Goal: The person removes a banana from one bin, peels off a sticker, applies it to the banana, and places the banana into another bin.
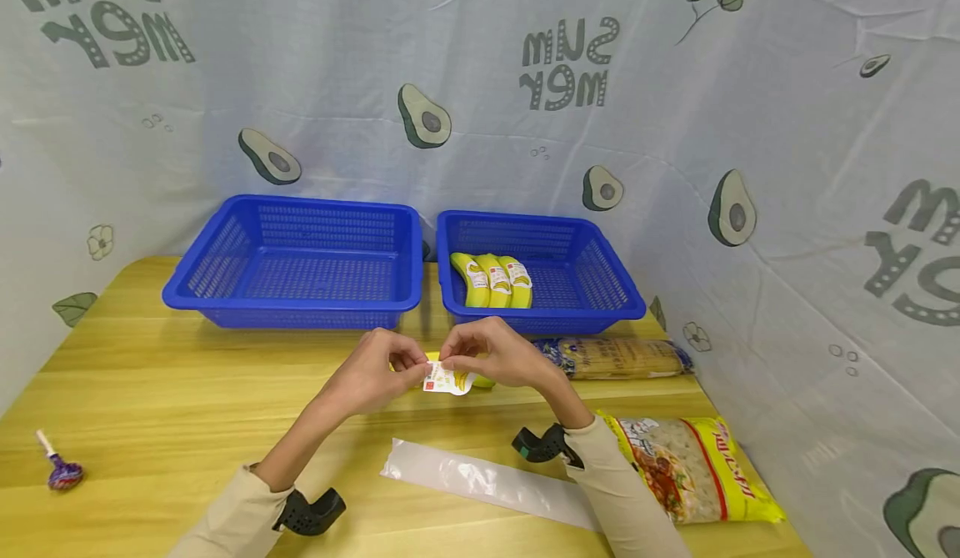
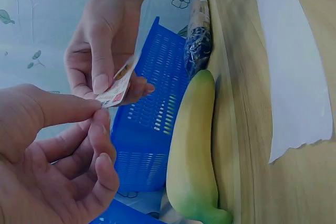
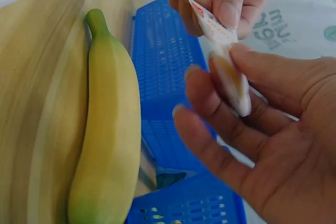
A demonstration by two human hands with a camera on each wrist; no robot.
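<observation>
Where things sit on the table

I see two baskets side by side at the back: the left basket [image 1: 292,262] and the right basket [image 1: 536,270], with three bananas [image 1: 492,280] in it. Before them, my hands [image 1: 450,362] hold a sticker [image 1: 447,379] above one banana [image 2: 194,145]. A lollipop [image 1: 58,466] lies far left.

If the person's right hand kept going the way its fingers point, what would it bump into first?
The right hand points left toward the left hand. The sticker they both pinch lies between, so it would likely meet the left hand's fingertips almost at once.
</observation>
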